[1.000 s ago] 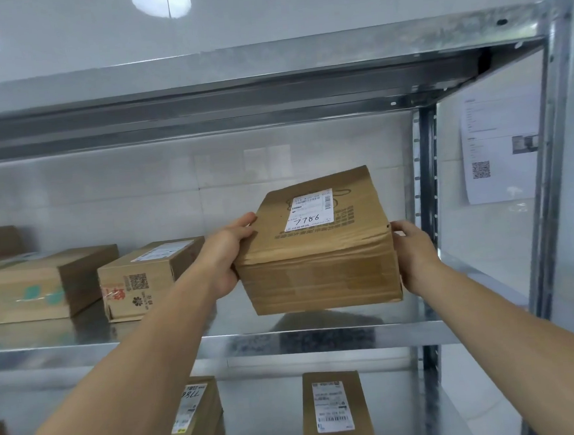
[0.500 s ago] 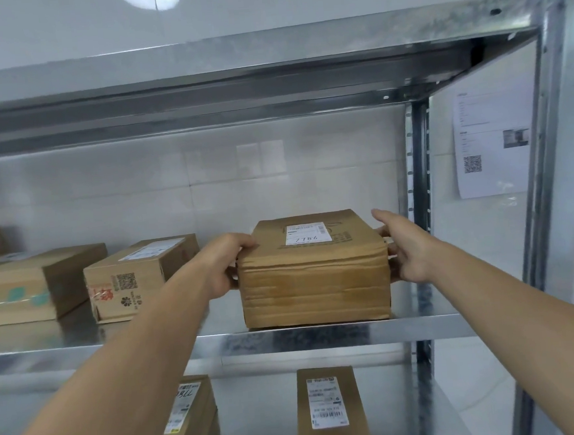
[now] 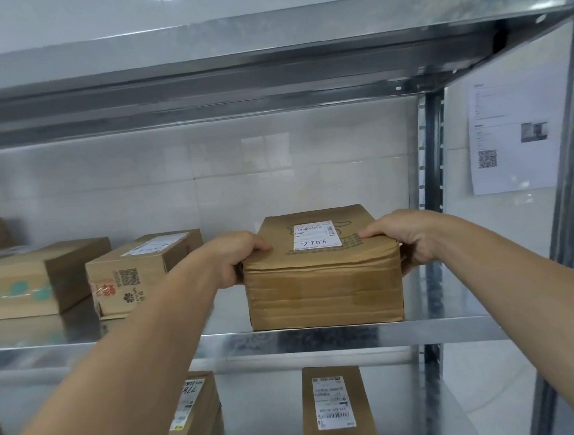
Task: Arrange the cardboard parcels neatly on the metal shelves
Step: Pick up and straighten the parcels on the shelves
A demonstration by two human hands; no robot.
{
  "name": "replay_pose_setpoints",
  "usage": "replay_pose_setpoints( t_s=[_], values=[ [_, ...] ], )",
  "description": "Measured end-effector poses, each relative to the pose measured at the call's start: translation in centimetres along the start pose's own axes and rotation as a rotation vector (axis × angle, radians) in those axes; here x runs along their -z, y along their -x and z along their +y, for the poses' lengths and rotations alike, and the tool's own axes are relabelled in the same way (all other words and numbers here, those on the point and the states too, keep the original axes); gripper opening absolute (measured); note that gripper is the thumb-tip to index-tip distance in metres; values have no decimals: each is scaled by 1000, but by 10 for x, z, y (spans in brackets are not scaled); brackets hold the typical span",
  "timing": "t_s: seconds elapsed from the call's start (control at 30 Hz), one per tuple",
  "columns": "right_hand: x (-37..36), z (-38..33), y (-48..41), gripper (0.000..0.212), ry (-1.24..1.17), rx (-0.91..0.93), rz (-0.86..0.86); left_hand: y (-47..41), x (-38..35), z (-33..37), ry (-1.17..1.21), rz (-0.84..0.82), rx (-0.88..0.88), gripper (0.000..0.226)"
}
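Note:
A brown cardboard parcel [image 3: 321,283] with a white label reading 7786 sits flat on the middle metal shelf [image 3: 322,339], near its front edge and right end. My left hand [image 3: 234,259] grips its left top corner, thumb on the lid. Around the right top corner curls my right hand [image 3: 404,239], fingers on the lid. Two more parcels lie on the same shelf to the left: a small one with a QR code [image 3: 135,274] and a longer one with teal marks [image 3: 33,282].
On the lower shelf lie a labelled parcel [image 3: 335,409] and another parcel [image 3: 195,420] left of it. The shelf's right upright [image 3: 429,185] stands close to the held parcel. A printed sheet [image 3: 509,134] hangs on the white wall at the right. An upper shelf [image 3: 265,47] runs overhead.
The parcel came down from a tilted hold in the air and now rests flat on the shelf. Both hands shifted from its sides to its top front corners.

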State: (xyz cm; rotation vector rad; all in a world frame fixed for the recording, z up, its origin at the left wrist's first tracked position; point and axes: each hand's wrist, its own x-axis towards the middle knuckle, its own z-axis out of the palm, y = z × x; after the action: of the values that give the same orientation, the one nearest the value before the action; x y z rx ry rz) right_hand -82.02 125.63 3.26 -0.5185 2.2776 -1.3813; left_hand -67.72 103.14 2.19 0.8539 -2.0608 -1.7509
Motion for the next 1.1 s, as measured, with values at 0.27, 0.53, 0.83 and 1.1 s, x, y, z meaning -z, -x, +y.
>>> replay_pose_setpoints(
  t_s=[0.27, 0.53, 0.83, 1.1],
  values=[
    [0, 2, -3, 21, -28, -8, 8, -3, 0, -2, -15, 6, -10, 8],
    [2, 6, 0, 28, -137, 52, 51, -5, 4, -4, 2, 39, -111, 15],
    [5, -12, 22, 22, -374, 232, 23, 9, 12, 5, 209, 20, -266, 23],
    [10, -19, 25, 60, -533, 241, 69, 17, 15, 12, 293, -32, -249, 62]
  ],
)
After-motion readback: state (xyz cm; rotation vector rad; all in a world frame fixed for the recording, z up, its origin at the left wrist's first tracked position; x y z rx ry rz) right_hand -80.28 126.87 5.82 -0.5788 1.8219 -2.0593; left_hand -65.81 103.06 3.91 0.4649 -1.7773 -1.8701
